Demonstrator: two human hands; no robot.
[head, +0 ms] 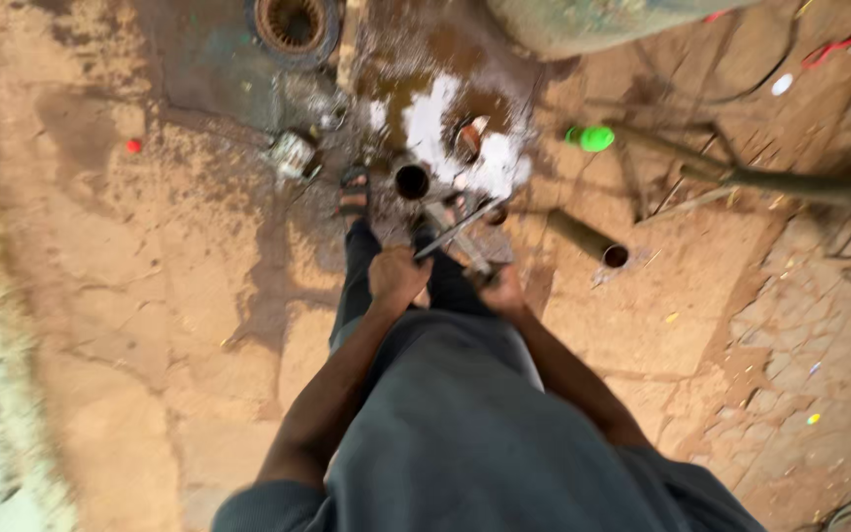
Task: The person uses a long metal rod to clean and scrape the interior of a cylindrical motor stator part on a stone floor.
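Head view. The scene is seen from above, looking down the person's grey-clad body to an earthen floor (150, 325).

The left hand (396, 279) is seen at the centre of the frame, just above the torso. Its grip is closed into a fist around the near end of a thin metal rod (460, 227), which slants up and to the right from the fist. The right hand (502, 293) is seen just right of centre, level with the left hand and near it. Its grip appears curled around a dark object, but the blur does not allow the object, or how tightly it is held, to be told.

Beyond the hands, toward the upper centre, a sandalled foot (354, 192) is planted on the floor beside a dark round can (412, 181). A wet patch with a white reflection (435, 123) lies just above the can.

A green bottle (593, 138) lies right of the wet patch. A tube with a dark open end (591, 239) lies on the floor right of the hands. A round rusty ring-shaped part (294, 27) is seen at the upper edge, left of centre. A small red object (134, 146) lies in the upper left.
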